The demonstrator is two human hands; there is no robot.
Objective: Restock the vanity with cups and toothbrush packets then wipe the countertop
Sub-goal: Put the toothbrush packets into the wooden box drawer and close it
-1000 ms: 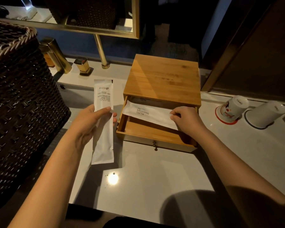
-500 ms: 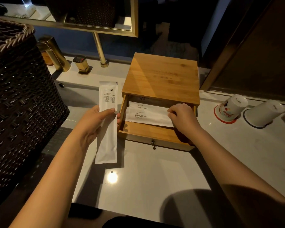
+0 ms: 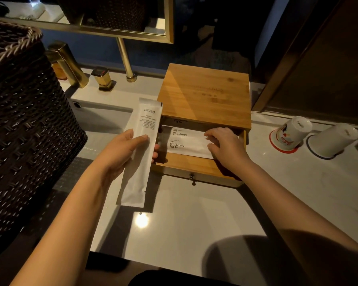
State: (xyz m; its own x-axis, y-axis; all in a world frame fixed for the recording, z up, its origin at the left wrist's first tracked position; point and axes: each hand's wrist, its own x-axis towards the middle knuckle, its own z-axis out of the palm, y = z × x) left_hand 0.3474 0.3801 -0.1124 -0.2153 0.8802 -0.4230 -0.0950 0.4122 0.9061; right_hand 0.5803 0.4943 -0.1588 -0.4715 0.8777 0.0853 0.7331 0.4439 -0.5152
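Observation:
A wooden box [image 3: 205, 93] stands on the white countertop [image 3: 194, 223] with its drawer [image 3: 186, 165] pulled out. Inside lie white toothbrush packets [image 3: 186, 141] printed "BRUSHING TEETH", one overlapping another. My right hand [image 3: 225, 145] rests on their right end, fingers pressing down. My left hand [image 3: 124, 151] holds another long white toothbrush packet [image 3: 142, 153] upright just left of the drawer. Two white cups [image 3: 291, 133] [image 3: 333, 141] stand upside down on round coasters to the right.
A dark woven basket [image 3: 25, 129] fills the left side. Behind it are a gold faucet [image 3: 68, 62] and gold handle [image 3: 102, 78] over the sink basin [image 3: 103, 118]. A gold-framed mirror [image 3: 112, 23] hangs at the back, with a dark wall panel to the right.
My left hand has brought its packet rightward, closer to the drawer. My right hand has slid the packet in the drawer back, so a second packet's print now shows.

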